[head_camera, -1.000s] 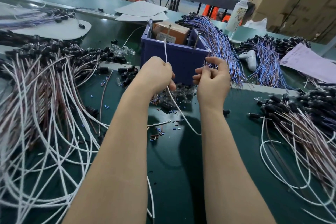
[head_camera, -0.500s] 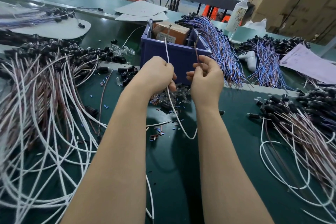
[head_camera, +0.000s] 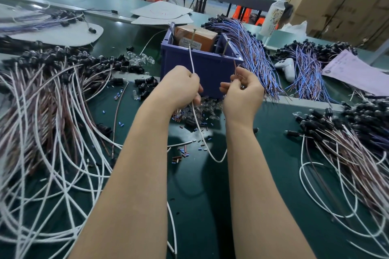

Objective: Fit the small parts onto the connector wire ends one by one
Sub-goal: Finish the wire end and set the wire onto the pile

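My left hand (head_camera: 181,86) is closed around a white wire (head_camera: 200,130) whose free end sticks up above the fist and whose slack loops down between my wrists. My right hand (head_camera: 242,90) pinches a thin brown wire end (head_camera: 235,67) that points upward. Whether the brown and white wires join is hidden by my hands. Under my hands lies a heap of small clear and black parts (head_camera: 202,109). Tiny blue and red sleeves (head_camera: 181,154) are scattered on the green mat.
A blue bin (head_camera: 202,69) with a cardboard box stands just behind my hands. White and brown wires (head_camera: 46,124) pile up on the left, more wires with black caps (head_camera: 347,139) on the right. Blue-purple wire bundles (head_camera: 248,48) and a bottle (head_camera: 273,14) lie farther back.
My right hand has moved left, closer to my left hand, and now holds the brown wire end upright. The white loop between my wrists has narrowed.
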Demonstrator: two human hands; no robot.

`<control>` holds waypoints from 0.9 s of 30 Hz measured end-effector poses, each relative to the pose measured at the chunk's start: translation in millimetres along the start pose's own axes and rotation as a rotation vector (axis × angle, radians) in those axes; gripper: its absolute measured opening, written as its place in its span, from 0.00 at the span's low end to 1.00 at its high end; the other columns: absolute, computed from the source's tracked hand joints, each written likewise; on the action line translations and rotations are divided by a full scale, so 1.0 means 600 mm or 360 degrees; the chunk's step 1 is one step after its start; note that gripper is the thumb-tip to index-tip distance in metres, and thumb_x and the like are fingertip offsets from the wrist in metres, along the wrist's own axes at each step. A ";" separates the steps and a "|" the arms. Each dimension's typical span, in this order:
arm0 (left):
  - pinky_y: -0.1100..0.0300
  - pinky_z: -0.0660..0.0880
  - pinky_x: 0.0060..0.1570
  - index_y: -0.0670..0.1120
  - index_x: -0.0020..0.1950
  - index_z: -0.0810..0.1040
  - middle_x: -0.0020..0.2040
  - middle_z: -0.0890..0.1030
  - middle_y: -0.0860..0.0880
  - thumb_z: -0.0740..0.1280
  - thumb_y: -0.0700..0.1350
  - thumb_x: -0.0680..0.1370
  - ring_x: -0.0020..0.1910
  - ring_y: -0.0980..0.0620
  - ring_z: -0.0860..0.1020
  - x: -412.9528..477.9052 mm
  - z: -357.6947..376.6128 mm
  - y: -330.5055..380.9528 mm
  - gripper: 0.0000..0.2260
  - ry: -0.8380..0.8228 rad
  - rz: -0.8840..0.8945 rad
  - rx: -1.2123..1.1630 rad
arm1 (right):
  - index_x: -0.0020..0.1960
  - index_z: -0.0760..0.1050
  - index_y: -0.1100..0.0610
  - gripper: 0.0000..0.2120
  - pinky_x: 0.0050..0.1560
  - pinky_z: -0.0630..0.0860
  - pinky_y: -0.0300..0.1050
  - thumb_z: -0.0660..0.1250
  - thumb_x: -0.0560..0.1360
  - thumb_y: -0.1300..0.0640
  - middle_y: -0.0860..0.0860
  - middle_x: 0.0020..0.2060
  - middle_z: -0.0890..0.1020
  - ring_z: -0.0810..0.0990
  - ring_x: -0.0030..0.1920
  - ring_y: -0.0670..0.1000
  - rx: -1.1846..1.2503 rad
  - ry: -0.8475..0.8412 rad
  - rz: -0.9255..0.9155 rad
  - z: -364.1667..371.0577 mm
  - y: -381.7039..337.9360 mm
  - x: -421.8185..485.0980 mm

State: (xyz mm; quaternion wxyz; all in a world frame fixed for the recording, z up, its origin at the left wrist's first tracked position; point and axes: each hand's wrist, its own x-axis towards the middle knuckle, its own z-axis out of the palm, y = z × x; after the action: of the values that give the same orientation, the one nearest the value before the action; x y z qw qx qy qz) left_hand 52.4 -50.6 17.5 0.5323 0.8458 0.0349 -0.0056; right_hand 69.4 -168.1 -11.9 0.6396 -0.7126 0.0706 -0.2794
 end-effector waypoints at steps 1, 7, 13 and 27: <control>0.71 0.63 0.18 0.43 0.39 0.76 0.20 0.74 0.51 0.53 0.43 0.82 0.16 0.59 0.66 0.000 0.000 0.001 0.17 0.0001 0.0003 -0.0005 | 0.61 0.74 0.62 0.14 0.42 0.80 0.38 0.55 0.79 0.68 0.45 0.41 0.75 0.79 0.35 0.45 -0.0004 -0.0010 -0.0004 0.000 -0.001 0.000; 0.71 0.63 0.18 0.44 0.39 0.77 0.19 0.74 0.52 0.53 0.44 0.82 0.16 0.60 0.66 -0.002 -0.001 0.004 0.17 -0.0028 0.0062 0.0033 | 0.61 0.74 0.61 0.14 0.49 0.81 0.47 0.56 0.79 0.68 0.52 0.46 0.78 0.79 0.37 0.46 -0.0051 -0.0131 -0.0059 0.005 -0.008 -0.005; 0.71 0.64 0.19 0.45 0.38 0.76 0.20 0.74 0.52 0.53 0.44 0.83 0.16 0.61 0.67 -0.002 -0.001 0.005 0.18 0.0000 0.0098 0.0054 | 0.61 0.75 0.61 0.14 0.51 0.80 0.50 0.56 0.79 0.68 0.52 0.47 0.78 0.79 0.37 0.45 -0.0095 -0.0187 -0.0075 0.005 -0.008 -0.003; 0.63 0.65 0.27 0.44 0.40 0.77 0.20 0.73 0.53 0.53 0.45 0.83 0.17 0.62 0.69 -0.005 0.001 0.006 0.18 0.0023 0.0164 0.0124 | 0.59 0.76 0.59 0.14 0.51 0.80 0.49 0.57 0.78 0.68 0.50 0.46 0.79 0.78 0.38 0.46 -0.0115 -0.0242 -0.0111 0.006 -0.006 -0.004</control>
State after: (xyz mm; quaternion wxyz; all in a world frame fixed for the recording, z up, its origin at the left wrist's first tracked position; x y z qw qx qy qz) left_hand 49.4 -53.0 20.6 0.4981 0.8667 -0.0050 0.0266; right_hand 68.0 -163.5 -9.7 0.6068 -0.7565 0.0071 -0.2438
